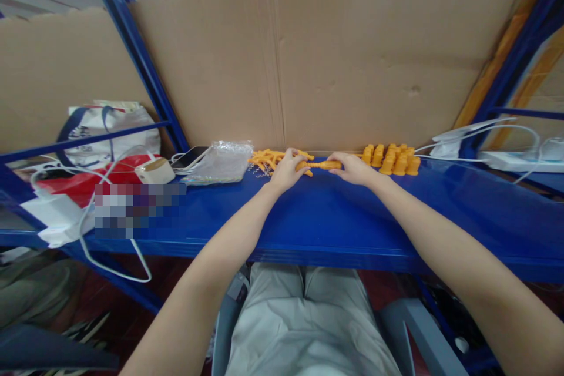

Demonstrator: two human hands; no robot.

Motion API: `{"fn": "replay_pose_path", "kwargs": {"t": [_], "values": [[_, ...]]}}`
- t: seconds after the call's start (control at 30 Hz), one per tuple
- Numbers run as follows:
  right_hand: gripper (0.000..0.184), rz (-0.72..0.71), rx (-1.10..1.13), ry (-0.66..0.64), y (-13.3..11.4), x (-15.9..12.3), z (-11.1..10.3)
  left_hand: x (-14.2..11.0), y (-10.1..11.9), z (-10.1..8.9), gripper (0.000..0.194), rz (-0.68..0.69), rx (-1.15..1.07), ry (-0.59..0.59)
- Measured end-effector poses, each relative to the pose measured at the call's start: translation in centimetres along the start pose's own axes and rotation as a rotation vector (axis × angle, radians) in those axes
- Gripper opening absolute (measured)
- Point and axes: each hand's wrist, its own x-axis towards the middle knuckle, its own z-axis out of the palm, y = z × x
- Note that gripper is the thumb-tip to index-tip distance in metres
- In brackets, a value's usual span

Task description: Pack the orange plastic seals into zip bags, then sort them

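Observation:
Both hands meet over the blue shelf top, around a slim orange piece [321, 165] that lies crosswise between them. My left hand [288, 170] is closed on its left end, thumb toward the middle. The other end sits in the fingers of my right hand [353, 168]. The piece narrows at its centre; whether it is one part or two joined parts I cannot tell. Beside and behind my left hand is a loose pile of orange branching pieces [264, 158], with small dark metallic bits [263, 174] by it. Right of my right hand, several orange figure-like pieces [399, 160] stand in rows.
A clear plastic bag [222, 163] and a phone [194, 156] lie left of the pile. Further left are white chargers with cables [57, 211], a red bag [118, 171] and a cloth tote [114, 129]. Cardboard [352, 59] walls the back; a power strip [506, 160] lies far right.

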Motion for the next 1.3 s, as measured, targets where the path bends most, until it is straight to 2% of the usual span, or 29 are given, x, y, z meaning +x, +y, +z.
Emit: {"fn": "replay_pose_path", "kwargs": {"t": [0.1, 0.3, 0.47, 0.6, 0.67, 0.93, 1.13, 1.3], "values": [[0.025, 0.004, 0.004, 0.010, -0.1, 0.0, -0.2, 0.2, 0.4, -0.3, 0.022, -0.035, 0.010, -0.021], [0.029, 0.046, -0.039, -0.083, -0.6, -0.1, -0.1, 0.0, 1.2, -1.9, 0.011, -0.038, 0.032, -0.226], [0.032, 0.119, 0.048, -0.045, -0.3, 0.1, 0.1, 0.0, 1.4, -2.2, 0.014, -0.093, -0.002, -0.213], [0.051, 0.216, 0.148, -0.084, 0.7, 0.1, -0.1, 0.1, 1.5, -2.1, 0.013, -0.091, 0.012, -0.229], [0.054, 0.266, 0.248, -0.100, 1.2, 0.1, -0.4, 0.1, 1.5, -2.1, 0.012, -0.078, 0.027, -0.241], [0.021, 0.432, 0.644, -0.190, 1.5, -0.3, -1.6, -0.1, 1.7, -2.1, 0.014, -0.039, 0.104, -0.240], [0.027, 0.588, 0.806, -0.163, 0.3, -0.5, -1.3, -0.1, 1.4, -1.9, 0.013, -0.057, 0.084, -0.228], [0.027, 0.564, 0.838, -0.183, 0.4, -0.6, -1.5, 0.0, 1.0, -1.6, 0.015, -0.074, 0.082, -0.207]]}}
